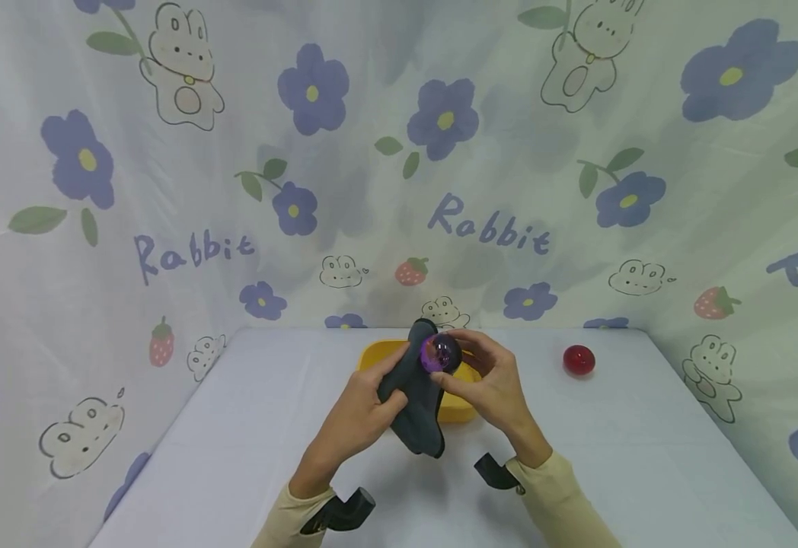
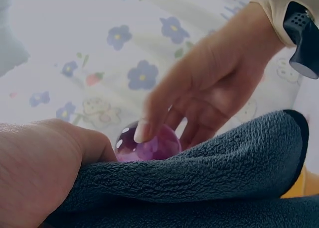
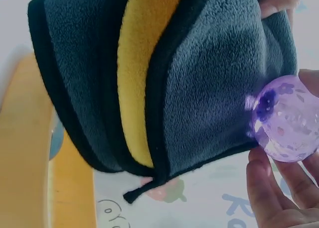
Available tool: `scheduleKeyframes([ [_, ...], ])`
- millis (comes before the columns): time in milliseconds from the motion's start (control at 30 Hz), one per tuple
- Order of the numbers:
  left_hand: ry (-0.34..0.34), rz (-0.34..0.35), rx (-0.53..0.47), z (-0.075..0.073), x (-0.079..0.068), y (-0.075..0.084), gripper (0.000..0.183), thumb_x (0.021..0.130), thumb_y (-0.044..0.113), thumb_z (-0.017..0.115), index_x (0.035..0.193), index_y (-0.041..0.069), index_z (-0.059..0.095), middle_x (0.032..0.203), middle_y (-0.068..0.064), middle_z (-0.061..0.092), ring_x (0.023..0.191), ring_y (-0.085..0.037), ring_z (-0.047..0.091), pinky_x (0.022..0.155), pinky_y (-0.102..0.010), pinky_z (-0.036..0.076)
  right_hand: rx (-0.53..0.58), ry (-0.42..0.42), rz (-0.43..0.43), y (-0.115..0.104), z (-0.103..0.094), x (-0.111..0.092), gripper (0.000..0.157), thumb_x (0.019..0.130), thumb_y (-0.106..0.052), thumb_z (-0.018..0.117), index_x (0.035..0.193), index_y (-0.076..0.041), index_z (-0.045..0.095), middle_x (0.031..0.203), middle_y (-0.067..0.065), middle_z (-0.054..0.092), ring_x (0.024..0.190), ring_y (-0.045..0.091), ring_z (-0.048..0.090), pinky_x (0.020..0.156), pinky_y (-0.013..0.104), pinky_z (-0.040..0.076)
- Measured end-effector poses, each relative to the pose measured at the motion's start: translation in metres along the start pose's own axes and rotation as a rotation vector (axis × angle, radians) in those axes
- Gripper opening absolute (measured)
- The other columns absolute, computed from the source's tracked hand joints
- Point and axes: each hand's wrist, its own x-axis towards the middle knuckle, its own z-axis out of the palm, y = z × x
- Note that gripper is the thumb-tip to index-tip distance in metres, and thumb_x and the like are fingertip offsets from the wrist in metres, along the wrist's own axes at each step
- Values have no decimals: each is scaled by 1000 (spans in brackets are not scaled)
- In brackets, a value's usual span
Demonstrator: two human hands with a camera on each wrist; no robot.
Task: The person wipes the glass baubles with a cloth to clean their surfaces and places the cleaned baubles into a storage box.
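Note:
My left hand (image 1: 365, 407) grips a folded dark grey fleecy cloth (image 1: 418, 411), thumb on the near face. In the right wrist view the cloth (image 3: 214, 88) shows black edging and a yellow inner side. Between the thumb and fingertips of my right hand (image 1: 498, 380) is a clear purple ball (image 1: 440, 353), held against the cloth. The ball (image 3: 289, 119) looks glassy with small purple flecks in the right wrist view. From the left wrist, the ball (image 2: 148, 142) is partly hidden behind the cloth's upper fold.
A yellow basin (image 1: 458, 411) stands on the white table (image 1: 248, 426) behind the hands, largely covered by them and the cloth. A shiny red ball (image 1: 579, 360) lies at the right rear. A printed curtain (image 1: 371, 167) hangs behind the table.

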Motion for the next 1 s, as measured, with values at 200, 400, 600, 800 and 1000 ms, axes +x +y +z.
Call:
scheduleKeyframes([
  [200,15,-3,4,0,-1,4,64,92,0,57,155,6,46,127,-16,71,82,-16,66,63,-22,54,-44,-10,3,1,-3,2,60,78,-6,86,134,-7,65,130,11,70,114,21,68,97,23,55],
  [400,36,17,31,-1,-3,6,64,91,0,57,154,7,48,115,-15,72,78,-15,65,62,-23,53,-66,-44,47,4,-5,2,62,79,-10,86,137,-9,65,131,9,71,112,22,68,93,29,57],
  [600,61,21,35,-2,-4,6,62,92,-1,56,153,8,50,124,-18,71,81,-16,67,67,-22,56,-51,-101,46,6,-6,2,57,79,-8,85,134,-11,67,123,10,71,101,23,70,96,28,56],
  [800,72,20,39,-1,-4,6,61,91,-1,56,152,9,52,125,-18,71,81,-16,68,67,-22,57,-50,-139,58,6,-6,2,56,79,-7,85,132,-12,68,126,10,68,97,23,68,95,26,57],
  [1000,90,29,42,0,-4,7,62,91,-2,56,151,10,54,126,-16,71,80,-15,68,65,-21,56,-54,-179,76,3,-5,1,58,77,-8,86,131,-13,68,123,8,68,98,23,67,95,25,57],
])
